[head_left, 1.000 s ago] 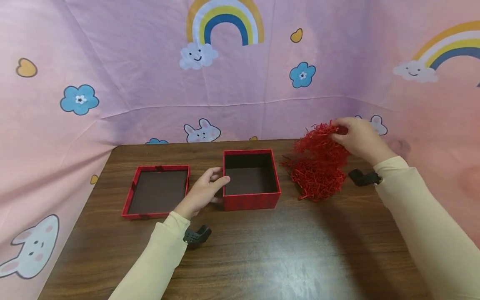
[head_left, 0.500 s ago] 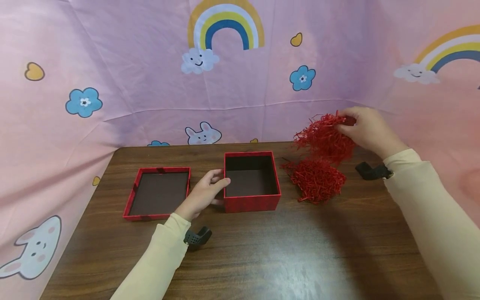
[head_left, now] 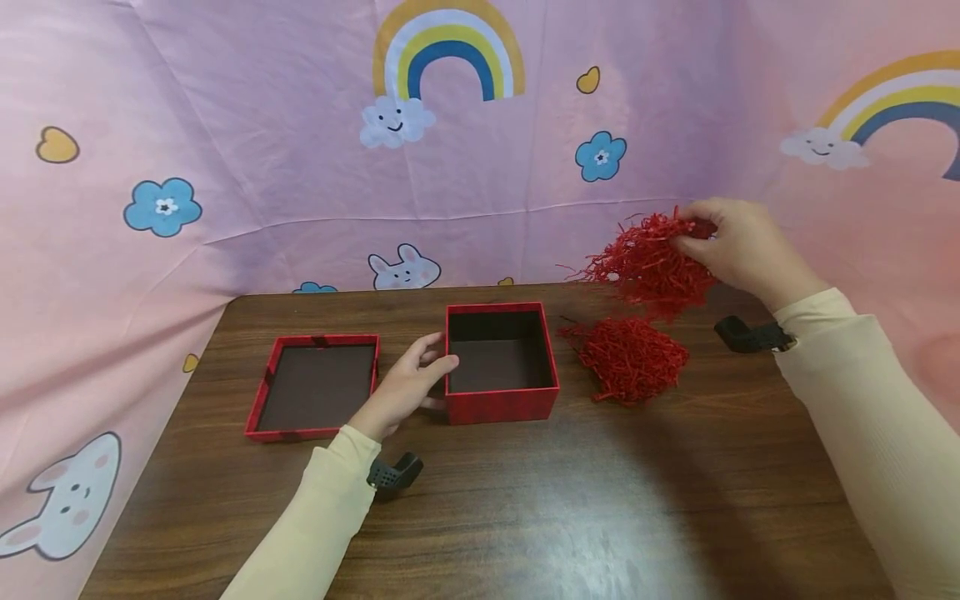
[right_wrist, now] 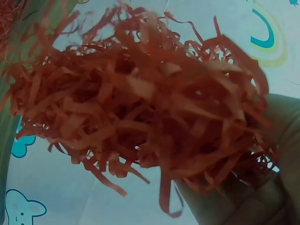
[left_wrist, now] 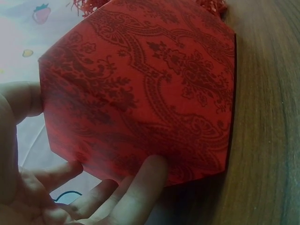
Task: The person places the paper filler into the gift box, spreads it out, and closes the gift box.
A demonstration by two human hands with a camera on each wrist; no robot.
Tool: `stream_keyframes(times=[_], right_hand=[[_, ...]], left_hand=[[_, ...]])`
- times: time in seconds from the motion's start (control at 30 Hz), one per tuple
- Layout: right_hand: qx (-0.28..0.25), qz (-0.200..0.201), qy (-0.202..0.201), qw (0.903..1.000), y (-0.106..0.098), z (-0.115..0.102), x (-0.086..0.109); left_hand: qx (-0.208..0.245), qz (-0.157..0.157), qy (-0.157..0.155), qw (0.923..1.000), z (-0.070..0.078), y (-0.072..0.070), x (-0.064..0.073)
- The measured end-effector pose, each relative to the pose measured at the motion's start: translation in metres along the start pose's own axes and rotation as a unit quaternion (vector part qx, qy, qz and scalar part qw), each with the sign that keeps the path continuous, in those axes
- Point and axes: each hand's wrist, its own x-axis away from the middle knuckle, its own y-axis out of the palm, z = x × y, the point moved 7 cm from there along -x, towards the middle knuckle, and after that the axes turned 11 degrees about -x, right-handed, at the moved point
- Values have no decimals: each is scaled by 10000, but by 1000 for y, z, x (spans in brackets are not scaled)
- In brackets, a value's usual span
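Note:
An uncovered red box (head_left: pixel 501 406) with a dark inside stands mid-table. My left hand (head_left: pixel 407 382) holds it at its left side, thumb over the rim and fingers along the outer wall. Dark paisley patterning shows on that wall (left_wrist: pixel 154 89) in the left wrist view. My right hand (head_left: pixel 742 250) pinches a loose bundle of red shredded paper (head_left: pixel 656 260) from above. The bundle hangs over a second heap of red shreds (head_left: pixel 633 358) on the table. In the right wrist view, the held paper shreds (right_wrist: pixel 140 108) hide most of the fingertips.
A shallow red lid (head_left: pixel 321 387), dark side up, lies left of the box on the brown wooden table (head_left: pixel 495 508). A pastel cloth backdrop (head_left: pixel 300 125) with rainbows and rabbits rises behind the table and at both sides.
My right hand has risen and shifted right with its bundle of shredded paper, which has come apart from the heap below. The left hand and the box have stayed in place.

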Motion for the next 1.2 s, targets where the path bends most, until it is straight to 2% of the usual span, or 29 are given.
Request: stream_keyframes(times=[0.23, 0.53, 0.8, 1.0, 1.2], right_hand=[[46, 3, -79, 10000, -3, -6, 3], [114, 242, -448, 9986, -8, -27, 11], [22, 208, -762, 9969, -4, -53, 17], [-191, 291, -1162, 9926, 0, -76, 21], [-397, 328, -1364, 9893, 6, -99, 22]], left_hand=[[5, -2, 32, 10000, 2, 1, 1], [-20, 41, 69, 10000, 0, 2, -1], [4, 24, 125, 9999, -1, 2, -2], [-3, 13, 108, 9999, -3, 2, -4], [30, 6, 138, 9999, -2, 1, -4]])
